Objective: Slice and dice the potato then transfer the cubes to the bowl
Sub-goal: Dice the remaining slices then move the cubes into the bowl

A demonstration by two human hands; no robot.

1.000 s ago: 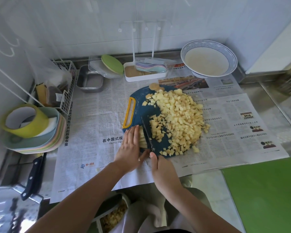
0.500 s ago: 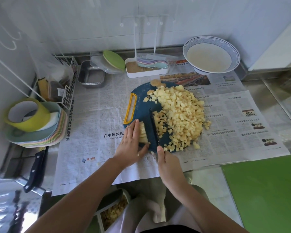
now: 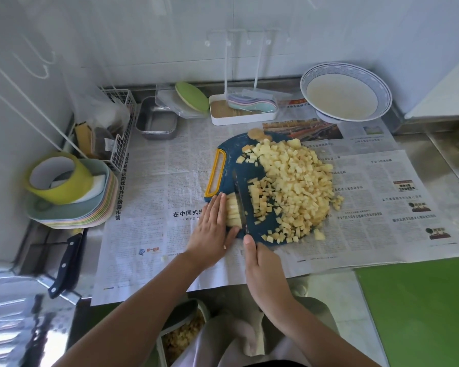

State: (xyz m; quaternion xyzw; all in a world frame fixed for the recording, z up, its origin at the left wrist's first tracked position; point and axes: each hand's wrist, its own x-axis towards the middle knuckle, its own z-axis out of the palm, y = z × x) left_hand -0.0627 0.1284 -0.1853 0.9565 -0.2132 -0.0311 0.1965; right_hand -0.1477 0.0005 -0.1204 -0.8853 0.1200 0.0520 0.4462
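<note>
Newspaper covered the counter, and on it lay your blue cutting board. Its right half sat under a broad heap of potato cubes. The bowl stood at the far right against the wall, well apart from the board, with the heap between it and you.

Your left hand lay flat at the board's near left edge. Its fingers were straight and together, and their tips pressed the side of a small stack of uncut potato strips. Your right hand was curled round the handle of the knife, one digit stretched forward along the top.

The strips lay just right of your left fingertips, long axis running left to right. The blade ran away from you across them, at their right end. The next cut probably depended on that narrow gap between blade and fingertips.
</note>
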